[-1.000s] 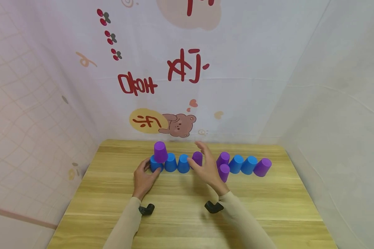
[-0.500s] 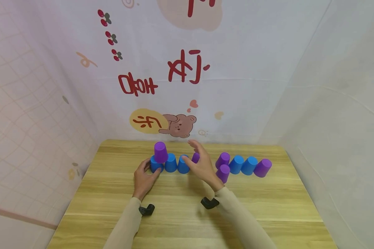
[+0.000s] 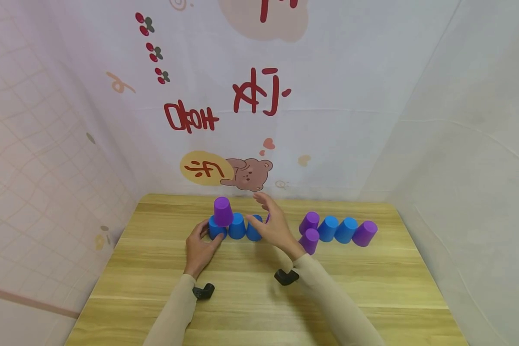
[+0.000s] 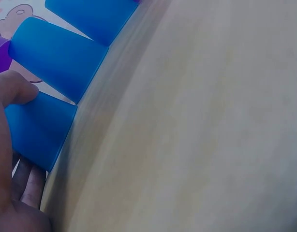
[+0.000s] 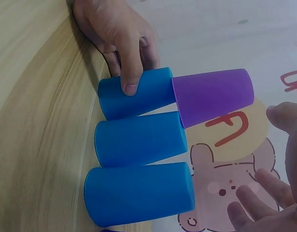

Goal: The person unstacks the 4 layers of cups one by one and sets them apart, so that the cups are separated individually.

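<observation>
My left hand [image 3: 200, 250] holds the leftmost blue cup [image 3: 216, 232] low down, its thumb on the near side in the right wrist view. An upside-down purple cup [image 3: 222, 211] rests on top, straddling this cup and the middle blue cup [image 5: 139, 140]. Beside them stands another blue cup [image 5: 139, 193], also upside down. My right hand [image 3: 276, 228] hovers over the right end of this group with fingers spread, holding nothing. It mostly hides a purple cup [image 3: 267, 218] behind it. In the left wrist view, thumb and fingers lie around the held blue cup [image 4: 39, 128].
Right of my right hand, a purple cup [image 3: 309, 222] has another purple cup [image 3: 309, 240] in front of it. Two blue cups [image 3: 328, 228] and an end purple cup [image 3: 365, 233] continue the row. A printed cloth wall [image 3: 328, 144] rises behind the wooden table [image 3: 242, 298].
My right hand has moved left, from beside the purple cup to above the right end of the blue cups, covering more of that purple cup. My left hand and the cups stay put.
</observation>
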The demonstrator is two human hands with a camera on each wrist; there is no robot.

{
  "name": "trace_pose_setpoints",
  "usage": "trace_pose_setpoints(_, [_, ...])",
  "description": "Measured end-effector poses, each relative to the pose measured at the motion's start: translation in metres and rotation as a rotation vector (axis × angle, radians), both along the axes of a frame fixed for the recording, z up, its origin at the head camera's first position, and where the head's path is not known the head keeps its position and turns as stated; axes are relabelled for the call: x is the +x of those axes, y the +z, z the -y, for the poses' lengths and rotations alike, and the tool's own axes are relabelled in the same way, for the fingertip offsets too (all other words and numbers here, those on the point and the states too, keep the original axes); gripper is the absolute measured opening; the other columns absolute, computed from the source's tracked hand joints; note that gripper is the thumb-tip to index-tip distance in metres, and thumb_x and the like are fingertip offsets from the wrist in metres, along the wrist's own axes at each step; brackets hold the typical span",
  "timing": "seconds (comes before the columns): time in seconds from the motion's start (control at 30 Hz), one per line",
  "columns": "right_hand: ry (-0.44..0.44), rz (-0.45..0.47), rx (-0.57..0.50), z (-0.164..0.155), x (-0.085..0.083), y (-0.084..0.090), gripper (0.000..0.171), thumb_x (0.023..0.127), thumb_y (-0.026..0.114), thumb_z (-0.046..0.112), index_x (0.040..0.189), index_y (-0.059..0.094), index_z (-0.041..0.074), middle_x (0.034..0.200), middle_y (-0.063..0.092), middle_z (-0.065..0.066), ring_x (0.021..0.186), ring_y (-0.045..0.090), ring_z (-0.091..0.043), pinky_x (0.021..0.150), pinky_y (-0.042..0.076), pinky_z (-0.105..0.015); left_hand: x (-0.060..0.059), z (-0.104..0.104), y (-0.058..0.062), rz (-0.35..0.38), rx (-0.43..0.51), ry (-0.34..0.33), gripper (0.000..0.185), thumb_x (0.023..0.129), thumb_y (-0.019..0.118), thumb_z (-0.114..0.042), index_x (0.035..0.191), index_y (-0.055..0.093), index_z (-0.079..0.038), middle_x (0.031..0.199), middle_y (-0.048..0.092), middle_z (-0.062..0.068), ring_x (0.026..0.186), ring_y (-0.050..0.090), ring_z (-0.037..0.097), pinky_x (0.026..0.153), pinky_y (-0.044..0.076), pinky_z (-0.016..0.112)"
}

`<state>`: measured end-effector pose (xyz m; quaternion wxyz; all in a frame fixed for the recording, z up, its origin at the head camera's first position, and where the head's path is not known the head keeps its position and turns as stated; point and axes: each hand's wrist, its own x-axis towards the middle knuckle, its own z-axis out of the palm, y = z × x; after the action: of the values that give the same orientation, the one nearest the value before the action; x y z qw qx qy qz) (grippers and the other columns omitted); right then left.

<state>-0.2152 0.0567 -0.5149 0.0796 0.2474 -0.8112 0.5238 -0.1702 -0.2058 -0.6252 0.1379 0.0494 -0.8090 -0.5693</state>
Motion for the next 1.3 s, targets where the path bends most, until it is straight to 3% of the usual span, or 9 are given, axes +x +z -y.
trace_pose_setpoints(0.43, [0.087, 0.026, 0.053, 0.021, -0.006, 0.005, 0.073, 0.105, 0.082, 0.026, 0.168, 0.048, 0.014, 0.168, 0.061, -0.013, 0.156, 0.059, -0.038, 0.13, 0.053, -0.06, -0.001, 0.0, -0.001, -0.013, 0.0, 0.001, 0.067, 0.095, 0.092, -0.015, 0.154, 0.063, -0.004, 0.154, 0.07, 0.021, 0.145, 0.069, 0.039, 0.127, 0.058, 0.051])
trace_pose_setpoints(0.8, [0.186, 0.09, 0.064, 0.042, -0.013, 0.009, 0.074, 0.105, 0.083, 0.027, 0.168, 0.047, 0.014, 0.167, 0.062, -0.015, 0.157, 0.059, -0.038, 0.13, 0.052, -0.063, -0.003, 0.001, -0.003, -0.026, -0.009, 0.01, 0.066, 0.094, 0.092, -0.013, 0.153, 0.064, -0.004, 0.153, 0.071, 0.022, 0.143, 0.071, 0.039, 0.125, 0.059, 0.049])
trace_pose_setpoints(1.3, [0.218, 0.119, 0.089, 0.06, -0.019, 0.013, 0.07, 0.107, 0.081, 0.025, 0.167, 0.049, 0.009, 0.166, 0.062, -0.015, 0.155, 0.061, -0.033, 0.128, 0.056, -0.055, -0.002, -0.001, -0.001, -0.056, -0.004, 0.014, 0.066, 0.093, 0.093, -0.01, 0.152, 0.065, -0.001, 0.15, 0.072, 0.026, 0.14, 0.072, 0.044, 0.123, 0.059, 0.054])
